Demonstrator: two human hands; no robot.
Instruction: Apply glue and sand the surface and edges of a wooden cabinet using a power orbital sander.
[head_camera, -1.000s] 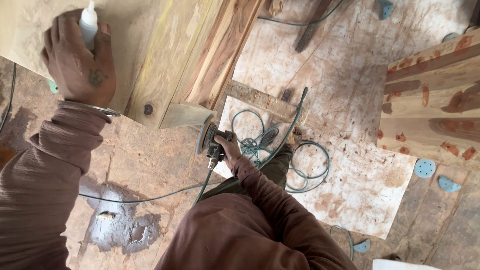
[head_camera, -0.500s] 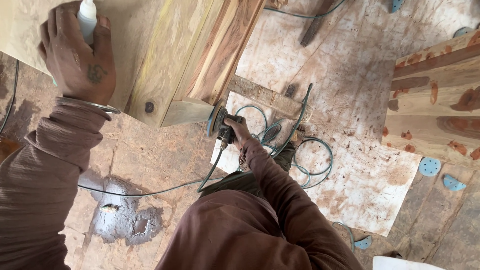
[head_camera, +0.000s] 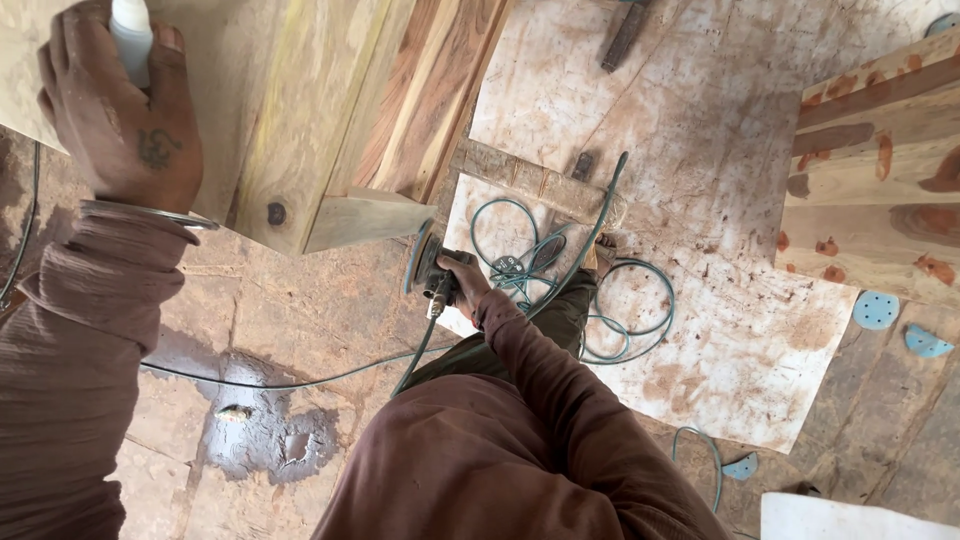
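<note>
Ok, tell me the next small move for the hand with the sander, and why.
Probably bring the sander up against the wooden piece. The right hand holds it low, its disc facing the wood's end but apart from it, while the left hand rests on the board gripping a white bottle.

One head cam, looking steeply down, close over arms; floor (head_camera: 330, 300) farther, probably.

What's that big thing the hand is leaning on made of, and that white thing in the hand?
The big panel looks like bare, unvarnished wood: grain stripes and a dark knot show. The white bottle in the left hand looks like smooth plastic, though only part shows. The right hand holds a sander, seemingly dark plastic and metal.
</note>
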